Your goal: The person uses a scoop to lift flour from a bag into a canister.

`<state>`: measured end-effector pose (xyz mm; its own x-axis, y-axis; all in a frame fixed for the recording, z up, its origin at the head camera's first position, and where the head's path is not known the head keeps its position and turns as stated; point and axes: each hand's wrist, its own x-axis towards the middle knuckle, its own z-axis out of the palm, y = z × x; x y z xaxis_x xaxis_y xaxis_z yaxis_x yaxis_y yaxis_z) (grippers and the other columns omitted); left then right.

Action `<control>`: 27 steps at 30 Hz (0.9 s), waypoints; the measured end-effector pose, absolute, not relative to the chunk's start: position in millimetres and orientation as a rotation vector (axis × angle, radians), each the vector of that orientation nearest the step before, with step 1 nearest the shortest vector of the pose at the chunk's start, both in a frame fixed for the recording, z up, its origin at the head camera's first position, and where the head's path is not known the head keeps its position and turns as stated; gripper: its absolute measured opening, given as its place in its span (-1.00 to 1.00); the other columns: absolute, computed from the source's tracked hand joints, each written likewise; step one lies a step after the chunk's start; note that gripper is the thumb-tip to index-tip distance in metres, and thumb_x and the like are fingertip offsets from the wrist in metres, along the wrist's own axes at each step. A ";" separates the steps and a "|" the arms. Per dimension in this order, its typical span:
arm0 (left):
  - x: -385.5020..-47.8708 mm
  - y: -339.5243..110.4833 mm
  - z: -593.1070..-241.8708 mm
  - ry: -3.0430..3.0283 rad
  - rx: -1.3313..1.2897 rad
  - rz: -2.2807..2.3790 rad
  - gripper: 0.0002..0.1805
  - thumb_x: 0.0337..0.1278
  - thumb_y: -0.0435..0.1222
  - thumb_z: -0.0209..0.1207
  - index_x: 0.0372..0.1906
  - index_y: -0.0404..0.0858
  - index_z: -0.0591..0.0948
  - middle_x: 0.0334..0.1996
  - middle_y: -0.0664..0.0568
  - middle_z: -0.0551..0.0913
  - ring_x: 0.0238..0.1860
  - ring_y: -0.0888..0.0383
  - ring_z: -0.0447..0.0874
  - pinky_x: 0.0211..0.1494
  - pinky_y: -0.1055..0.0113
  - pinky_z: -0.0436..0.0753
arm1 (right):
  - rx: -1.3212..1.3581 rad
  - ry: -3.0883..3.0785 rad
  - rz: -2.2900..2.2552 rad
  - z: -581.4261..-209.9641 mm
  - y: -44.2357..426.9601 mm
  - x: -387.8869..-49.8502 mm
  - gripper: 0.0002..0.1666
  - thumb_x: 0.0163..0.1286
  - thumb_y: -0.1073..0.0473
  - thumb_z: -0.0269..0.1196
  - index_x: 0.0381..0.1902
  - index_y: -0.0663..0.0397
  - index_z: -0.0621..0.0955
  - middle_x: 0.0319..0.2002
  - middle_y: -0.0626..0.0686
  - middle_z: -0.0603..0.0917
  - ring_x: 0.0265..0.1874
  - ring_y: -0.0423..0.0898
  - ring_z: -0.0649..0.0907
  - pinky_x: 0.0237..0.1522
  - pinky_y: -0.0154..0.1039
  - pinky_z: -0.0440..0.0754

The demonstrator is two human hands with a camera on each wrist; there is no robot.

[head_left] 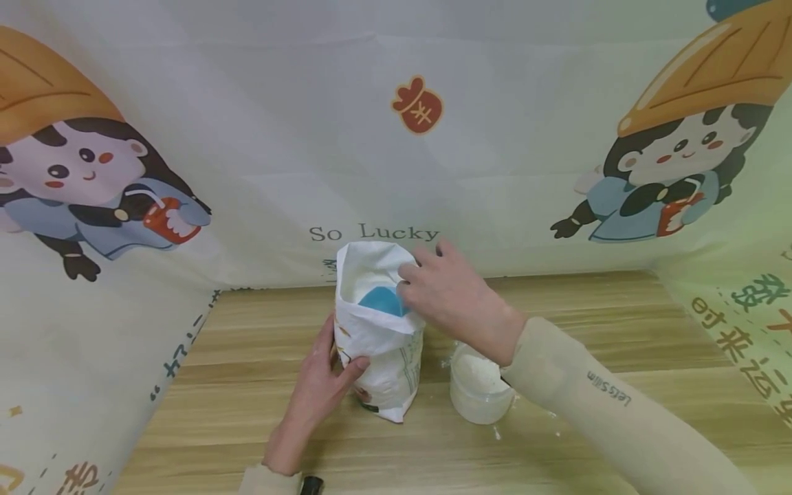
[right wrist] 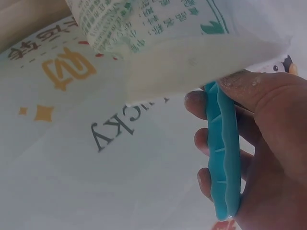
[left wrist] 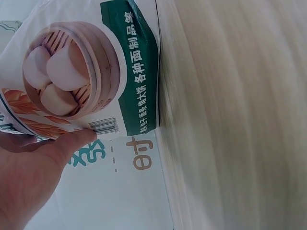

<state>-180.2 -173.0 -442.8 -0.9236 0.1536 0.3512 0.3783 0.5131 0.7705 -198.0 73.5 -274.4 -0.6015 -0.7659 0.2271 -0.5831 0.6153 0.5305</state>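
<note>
An open white flour bag (head_left: 383, 364) stands on the wooden table, its front printed with steamed buns in a bamboo basket (left wrist: 72, 69). My left hand (head_left: 317, 381) grips the bag low on its left side, thumb across the front. Above the bag's right rim, my right hand (head_left: 454, 295) holds a blue scoop by its ridged handle (right wrist: 223, 158), fingers curled round it. The scoop's bowl (head_left: 382, 301) is inside the bag's mouth, by the white flour. White powder clings to the right thumb. Right of the bag stands a clear round tub (head_left: 481, 405) with white powder in it.
Spots of white powder lie on the wooden table (head_left: 594, 440) around the tub. A printed cloth (head_left: 278, 137) hangs close behind the bag and along both sides. Near the left sleeve lies a small black object (head_left: 312, 485), partly cut off by the frame.
</note>
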 end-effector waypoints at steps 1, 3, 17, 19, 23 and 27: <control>-180.3 -172.8 -442.9 -2.520 -0.447 -1.372 0.04 0.30 -0.03 0.38 0.68 -0.19 0.03 0.59 -0.26 0.17 0.55 -0.24 0.20 0.43 -0.22 0.40 | 1.067 -2.400 -0.564 -273.3 73.9 -197.8 -0.83 0.26 0.17 0.52 -0.22 -0.19 0.78 -0.23 -0.11 0.66 -0.15 -0.01 0.54 -0.17 -0.08 0.53; -180.4 -172.8 -443.5 -2.522 -0.436 -1.379 0.03 0.30 -0.07 0.38 0.68 -0.18 0.03 0.59 -0.25 0.18 0.54 -0.24 0.20 0.44 -0.23 0.38 | 1.045 -2.380 -0.550 -270.3 74.9 -196.7 -0.87 0.26 0.20 0.51 -0.25 -0.13 0.78 -0.26 -0.08 0.67 -0.16 0.00 0.54 -0.16 -0.06 0.56; -180.3 -173.1 -443.8 -2.502 -0.450 -1.391 0.04 0.30 -0.01 0.37 0.68 -0.18 0.03 0.59 -0.24 0.18 0.55 -0.21 0.20 0.45 -0.20 0.39 | 0.920 -2.467 -0.737 -260.8 52.7 -187.9 -0.78 0.42 0.16 0.35 -0.43 -0.28 0.78 -0.26 -0.11 0.63 -0.06 -0.02 0.52 0.07 0.00 0.54; -180.3 -172.8 -444.0 -2.500 -0.452 -1.397 0.04 0.30 -0.02 0.37 0.68 -0.18 0.03 0.59 -0.25 0.19 0.55 -0.21 0.20 0.45 -0.21 0.39 | 0.963 -2.443 -0.740 -264.6 51.1 -188.5 -0.81 0.39 0.14 0.38 -0.43 -0.28 0.78 -0.27 -0.11 0.63 -0.09 -0.03 0.52 0.03 -0.04 0.55; -180.2 -172.4 -443.9 -2.502 -0.456 -1.402 0.04 0.32 -0.01 0.36 0.68 -0.18 0.02 0.59 -0.25 0.18 0.55 -0.23 0.20 0.45 -0.22 0.38 | 1.041 -2.349 -0.733 -271.9 50.1 -189.7 -0.88 0.32 0.10 0.46 -0.43 -0.27 0.78 -0.27 -0.12 0.65 -0.15 -0.04 0.53 -0.03 -0.10 0.53; -180.3 -172.6 -444.1 -2.509 -0.452 -1.402 0.04 0.32 0.00 0.36 0.68 -0.17 0.02 0.59 -0.24 0.18 0.55 -0.23 0.19 0.45 -0.23 0.37 | 1.065 -2.292 -0.708 -276.7 50.6 -192.4 -0.90 0.31 0.09 0.48 -0.42 -0.26 0.78 -0.28 -0.13 0.66 -0.18 -0.05 0.53 -0.09 -0.13 0.49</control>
<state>-180.3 -172.6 -444.1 -0.9255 0.1534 0.3462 0.3752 0.4941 0.7843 -192.4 50.6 -276.7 -0.5618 -0.7956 0.2266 -0.5291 0.5562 0.6409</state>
